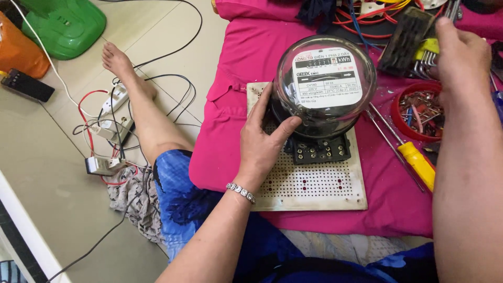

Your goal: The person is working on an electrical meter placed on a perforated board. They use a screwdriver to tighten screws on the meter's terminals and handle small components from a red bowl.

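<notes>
A round electricity meter with a clear glass dome and a black terminal block sits on a white perforated board. My left hand grips the meter's left side, thumb against the lower rim of the dome. My right hand is at the upper right, closed around a bunch of metal hex keys with a yellow-green holder. The fingertips of that hand are hidden behind the hand.
A pink cloth covers the work area. A red bowl of small parts, a yellow-handled screwdriver, a black brush block and loose wires lie around. On the floor at left are white power strips, cables, my bare leg and a green object.
</notes>
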